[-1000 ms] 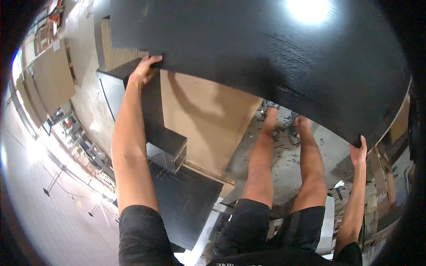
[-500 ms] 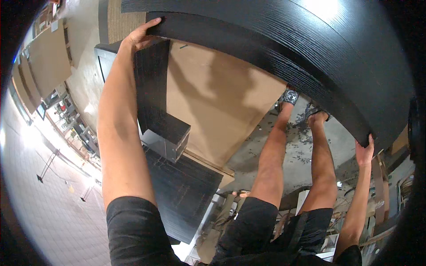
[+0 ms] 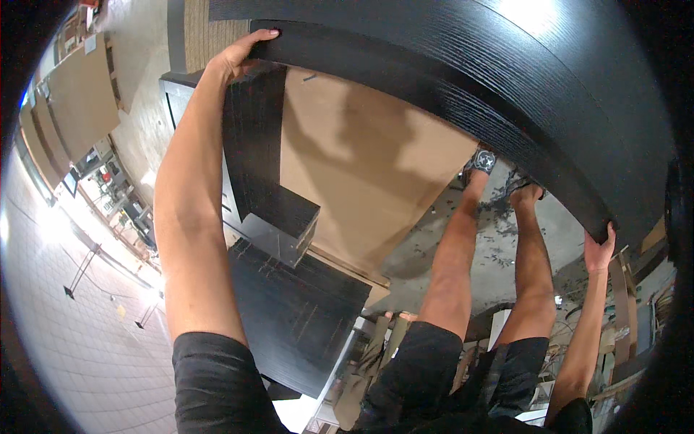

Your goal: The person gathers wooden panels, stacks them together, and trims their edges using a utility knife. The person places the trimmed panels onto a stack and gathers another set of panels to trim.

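A long black wood-grain panel (image 3: 448, 79) spans the top of the view, lifted in front of me. My left hand (image 3: 237, 59) grips its near edge toward the left end, thumb on top and the other fingers mostly hidden beneath. At its right end my right hand (image 3: 600, 246) is wrapped round the edge, with the thumb showing outside. Below the panel, a sheet of brown cardboard (image 3: 347, 152) lies on the floor with my shadow across it. Beside my left forearm stands a dark boxy furniture piece (image 3: 289, 210).
A flat black board (image 3: 303, 311) lies at lower centre-left. My feet in dark sandals (image 3: 481, 160) stand on grey concrete (image 3: 484, 231) strewn with dark scraps. Cardboard sheets (image 3: 79, 94) lean at far left. Wooden strips (image 3: 622, 311) and clutter sit at right.
Everything below has shifted slightly right in view. Both hands keep their hold on the black panel, which stays at nearly the same height in the picture.
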`<state>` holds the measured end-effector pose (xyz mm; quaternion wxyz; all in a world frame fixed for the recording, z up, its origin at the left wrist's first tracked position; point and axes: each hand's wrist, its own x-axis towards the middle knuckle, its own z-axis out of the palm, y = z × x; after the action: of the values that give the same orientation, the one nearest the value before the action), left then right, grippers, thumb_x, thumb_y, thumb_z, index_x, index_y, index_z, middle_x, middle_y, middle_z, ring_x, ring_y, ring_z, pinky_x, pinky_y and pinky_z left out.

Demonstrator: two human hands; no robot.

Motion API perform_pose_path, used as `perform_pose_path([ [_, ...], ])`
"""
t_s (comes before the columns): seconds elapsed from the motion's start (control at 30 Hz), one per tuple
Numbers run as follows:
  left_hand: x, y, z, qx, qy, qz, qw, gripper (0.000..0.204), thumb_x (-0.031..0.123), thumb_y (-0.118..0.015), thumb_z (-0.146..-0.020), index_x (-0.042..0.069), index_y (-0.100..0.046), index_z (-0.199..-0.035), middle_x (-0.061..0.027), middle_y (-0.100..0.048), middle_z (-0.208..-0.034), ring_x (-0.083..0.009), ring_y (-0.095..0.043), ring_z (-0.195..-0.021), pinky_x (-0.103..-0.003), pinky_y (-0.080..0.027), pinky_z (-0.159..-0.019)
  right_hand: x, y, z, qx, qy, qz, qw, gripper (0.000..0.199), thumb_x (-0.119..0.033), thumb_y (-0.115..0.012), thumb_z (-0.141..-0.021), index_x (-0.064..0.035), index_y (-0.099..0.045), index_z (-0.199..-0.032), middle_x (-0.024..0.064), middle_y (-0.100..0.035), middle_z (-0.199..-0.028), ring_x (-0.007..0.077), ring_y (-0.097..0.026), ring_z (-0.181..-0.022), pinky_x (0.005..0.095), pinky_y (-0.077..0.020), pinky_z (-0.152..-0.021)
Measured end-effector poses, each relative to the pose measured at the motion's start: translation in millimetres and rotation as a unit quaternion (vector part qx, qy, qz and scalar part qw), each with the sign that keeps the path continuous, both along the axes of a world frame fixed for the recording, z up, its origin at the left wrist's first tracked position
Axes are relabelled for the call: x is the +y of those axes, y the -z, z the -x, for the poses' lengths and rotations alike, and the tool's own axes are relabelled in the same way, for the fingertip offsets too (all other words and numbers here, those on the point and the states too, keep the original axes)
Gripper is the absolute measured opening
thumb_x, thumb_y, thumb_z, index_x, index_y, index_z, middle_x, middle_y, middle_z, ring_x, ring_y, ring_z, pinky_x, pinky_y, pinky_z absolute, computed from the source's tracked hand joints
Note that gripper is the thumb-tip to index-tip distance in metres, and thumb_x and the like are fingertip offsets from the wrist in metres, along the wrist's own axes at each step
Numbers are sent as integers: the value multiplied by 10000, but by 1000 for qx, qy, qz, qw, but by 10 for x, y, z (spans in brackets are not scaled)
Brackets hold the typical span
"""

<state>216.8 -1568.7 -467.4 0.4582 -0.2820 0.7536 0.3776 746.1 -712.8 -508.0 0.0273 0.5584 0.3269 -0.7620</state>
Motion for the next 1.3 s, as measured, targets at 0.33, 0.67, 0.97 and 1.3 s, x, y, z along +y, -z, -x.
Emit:
perform_pose_path([
  [0.33,165,136,-1015,252,-494,-189,811,1369,1002,-392,-871,51,56,-1747,-207,-11,-1827,-389,-81,-1684,-544,-83,-1373,-1376,-663,770,-37,321,17,946,800,-632,-519,-1085,-50,-439,-1628,131,-470,-1678,339,-402,-1554,550,-265,-1324],
  [0.67,1466,-157,-960,140,-522,-172,824,1040,849,-259,-1020,105,-211,-1745,-150,-194,-1819,-376,-149,-1680,-606,-111,-1357,-1276,-101,608,63,365,69,926,725,-494,-313,-1150,3,-374,-1674,177,-370,-1748,380,-333,-1604,571,-222,-1329],
  [0.97,1549,-11,-1557,184,-527,-143,817,1221,903,-400,-959,47,-44,-1754,-158,-118,-1832,-360,-104,-1690,-584,-91,-1370,-1671,-503,1135,3,374,102,922,750,-526,-365,-1099,-24,-422,-1653,188,-395,-1734,396,-364,-1583,590,-240,-1326],
  [1.3,3844,-121,-2376,48,-573,-256,777,808,603,-582,-1037,79,-416,-1629,-146,-482,-1644,-333,-444,-1525,-579,-315,-1303,-1405,-554,1012,86,491,202,843,807,-699,-271,-1088,-134,-567,-1583,103,-586,-1600,358,-518,-1457,560,-332,-1276],
])
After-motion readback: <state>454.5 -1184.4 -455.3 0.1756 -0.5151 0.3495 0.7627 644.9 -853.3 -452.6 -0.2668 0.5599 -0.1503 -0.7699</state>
